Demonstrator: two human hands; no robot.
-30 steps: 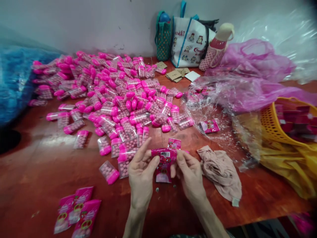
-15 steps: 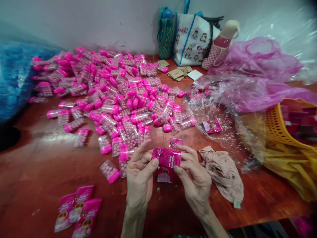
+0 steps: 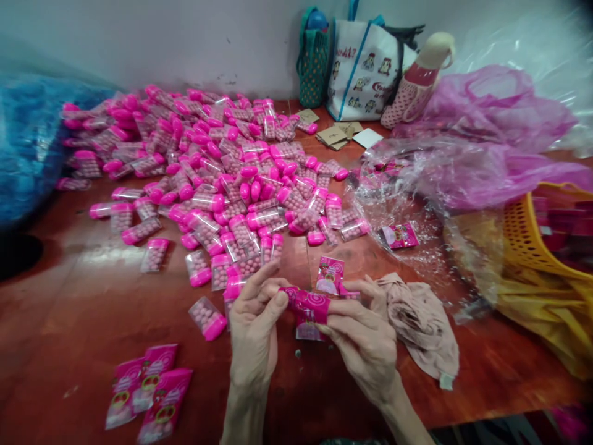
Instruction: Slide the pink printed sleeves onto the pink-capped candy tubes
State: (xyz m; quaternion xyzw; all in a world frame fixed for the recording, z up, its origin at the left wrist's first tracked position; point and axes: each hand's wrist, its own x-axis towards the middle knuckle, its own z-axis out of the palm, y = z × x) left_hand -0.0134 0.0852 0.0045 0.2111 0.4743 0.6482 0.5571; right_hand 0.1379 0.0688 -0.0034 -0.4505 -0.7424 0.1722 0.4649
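Note:
My left hand [image 3: 254, 327] pinches the left end of a shiny pink printed sachet [image 3: 312, 304] between thumb and fingers. Gripping the sachet's right side is my right hand [image 3: 364, 330], fingers bent over it. The sachet looks creased and tilted, and its contents are hidden. Directly beneath it shows the lower edge of another pink packet [image 3: 309, 332]. Just beyond my fingers a pink candy packet [image 3: 330, 275] with a clear lower part lies on the table. Three filled candy packets [image 3: 162, 402] overlap at the lower left.
Many clear candy bottles [image 3: 204, 204] with pink caps are heaped at the back left. A beige cloth [image 3: 419, 327] lies right of my hands. Farther right are crumpled clear plastic [image 3: 417, 179] and a yellow basket [image 3: 523, 228]. Bags stand by the wall, including a white tote [image 3: 361, 74].
The sachet has tipped and bent between my hands, so less of its front shows. My right hand's fingers have shifted over it. More of the packet behind is visible.

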